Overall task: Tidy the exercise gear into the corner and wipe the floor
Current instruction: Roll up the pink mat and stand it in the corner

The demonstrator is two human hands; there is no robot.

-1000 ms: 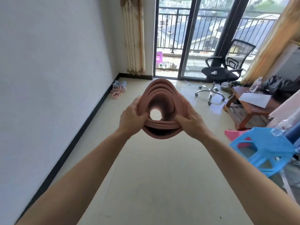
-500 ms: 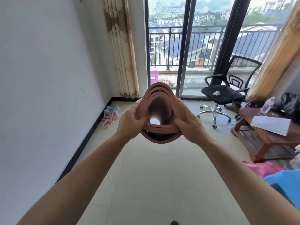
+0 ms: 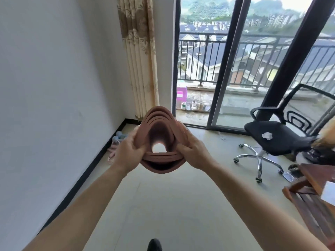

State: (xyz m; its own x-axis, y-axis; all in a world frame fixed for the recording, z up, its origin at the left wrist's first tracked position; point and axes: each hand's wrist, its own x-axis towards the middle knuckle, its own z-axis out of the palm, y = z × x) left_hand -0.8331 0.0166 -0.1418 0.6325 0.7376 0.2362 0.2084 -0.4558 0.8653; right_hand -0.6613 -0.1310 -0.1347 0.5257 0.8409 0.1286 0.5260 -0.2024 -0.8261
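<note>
A person's left hand (image 3: 126, 154) and right hand (image 3: 194, 153), fingers curled round a rolled mat (image 3: 159, 140), apparently carry it; next, it needs setting down in the floor's (image 3: 163, 205) far left corner.

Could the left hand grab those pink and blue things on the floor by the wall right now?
Probably not yet. The left hand and right hand both grip the rolled mat, and the pink and blue things lie low on the floor ahead. The floor between looks free.
</note>
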